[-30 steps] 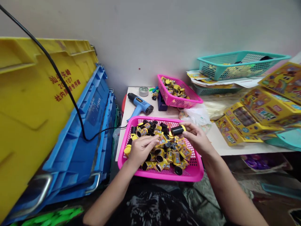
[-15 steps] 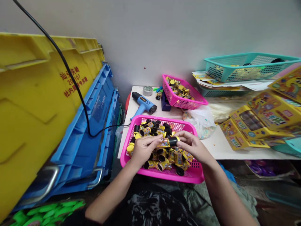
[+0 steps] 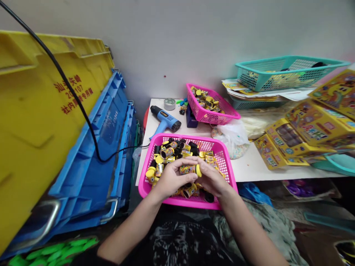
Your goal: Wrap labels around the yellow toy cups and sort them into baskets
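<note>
Between my two hands lies a small black canister (image 3: 188,169) with a printed yellow sleeve around it and a yellow cap at its right end. My left hand (image 3: 171,178) curls round the sleeved body, thumb below and fingers above. At the capped end, my right hand (image 3: 213,179) closes on the canister with bent fingers, some of them hidden. Both hands are over a pink basket (image 3: 144,184) full of similar canisters (image 3: 167,153), some sleeved and some plain black, along with loose yellow sleeves.
Behind the basket are a blue heat gun (image 3: 165,121), a tape roll (image 3: 169,104) and a second pink basket (image 3: 213,117). To the right stand a plastic bag (image 3: 234,138), yellow boxes (image 3: 310,125) and a teal basket (image 3: 260,81). Stacked crates (image 3: 91,136) rise at left, crossed by a black cable (image 3: 80,107).
The black canister in my right hand has gone into the yellow sleeve held by my left. My hands have come together, now wrapped closely about the sleeved canister.
</note>
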{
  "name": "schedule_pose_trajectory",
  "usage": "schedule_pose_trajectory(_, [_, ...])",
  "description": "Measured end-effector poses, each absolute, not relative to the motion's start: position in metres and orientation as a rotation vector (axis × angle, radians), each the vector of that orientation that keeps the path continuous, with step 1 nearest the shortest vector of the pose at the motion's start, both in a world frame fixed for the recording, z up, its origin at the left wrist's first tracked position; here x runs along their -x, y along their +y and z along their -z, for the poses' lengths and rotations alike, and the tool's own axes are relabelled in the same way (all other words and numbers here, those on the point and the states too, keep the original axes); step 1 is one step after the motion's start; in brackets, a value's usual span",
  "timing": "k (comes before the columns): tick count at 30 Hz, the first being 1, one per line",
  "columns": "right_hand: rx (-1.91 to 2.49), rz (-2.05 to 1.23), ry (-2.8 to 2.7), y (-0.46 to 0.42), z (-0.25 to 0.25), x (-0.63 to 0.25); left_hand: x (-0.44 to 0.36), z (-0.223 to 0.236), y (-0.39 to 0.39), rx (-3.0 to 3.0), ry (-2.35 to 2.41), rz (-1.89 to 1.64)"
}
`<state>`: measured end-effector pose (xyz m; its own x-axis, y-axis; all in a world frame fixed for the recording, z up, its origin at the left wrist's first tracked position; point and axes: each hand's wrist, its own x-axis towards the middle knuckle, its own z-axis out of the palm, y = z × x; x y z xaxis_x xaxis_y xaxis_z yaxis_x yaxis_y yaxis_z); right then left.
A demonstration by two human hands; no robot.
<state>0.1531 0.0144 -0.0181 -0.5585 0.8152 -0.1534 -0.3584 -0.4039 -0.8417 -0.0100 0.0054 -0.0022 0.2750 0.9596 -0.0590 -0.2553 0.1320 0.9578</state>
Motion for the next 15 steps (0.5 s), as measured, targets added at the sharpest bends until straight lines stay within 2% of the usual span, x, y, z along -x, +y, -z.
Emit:
schedule_pose_trajectory(4, [0.660, -1.998, -0.956, 0.011, 0.019, -0.145, 0.013, -0.006, 0.005, -1.228, 0.932, -1.042])
schedule_pose_trajectory(11, [0.813, -1.680, -1.143, 0.008, 0.026, -0.142, 0.006, -0.003, 0.001, -1.301, 0.975, -1.035])
schedule_pose_trajectory(13, [0.810, -1.669, -1.202, 0.011, 0.025, -0.153, 0.006, 0.001, -0.002, -1.285, 0.929, -0.982])
schedule_pose_trajectory(15, [0.875, -1.518, -1.290, 0.019, 0.022, -0.174, 0.010, 0.005, -0.006, -1.289, 0.924, -0.950])
